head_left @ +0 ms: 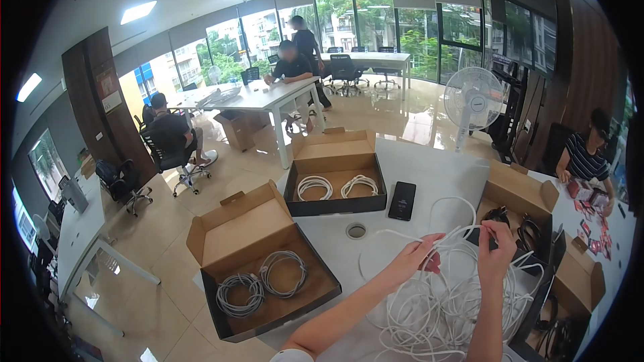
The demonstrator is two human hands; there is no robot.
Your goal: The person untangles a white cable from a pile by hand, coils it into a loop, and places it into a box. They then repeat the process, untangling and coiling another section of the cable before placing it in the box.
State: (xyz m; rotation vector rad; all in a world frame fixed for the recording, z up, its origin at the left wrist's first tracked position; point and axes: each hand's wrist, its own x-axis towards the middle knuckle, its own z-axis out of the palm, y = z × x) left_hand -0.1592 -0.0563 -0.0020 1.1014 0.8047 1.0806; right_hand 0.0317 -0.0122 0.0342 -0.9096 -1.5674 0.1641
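A tangled heap of white cable (436, 308) covers the near part of the white table. My left hand (421, 253) is closed around a strand of that cable, and a loop of it rises above the fingers. To its right, my right hand (496, 247) pinches the same white cable between thumb and fingertips. The stretch between both hands is lifted above the heap. Just beyond my left hand lies a black phone (402, 201). An open cardboard box (335, 209) behind it holds two coils of white cable (314, 188).
Left, an open box (231, 228) holds two grey cable coils (240, 295). On the right, open boxes hold black cables (530, 234). A round hole (355, 230) pierces the tabletop. A fan (473, 102) stands beyond; people sit or stand at other tables.
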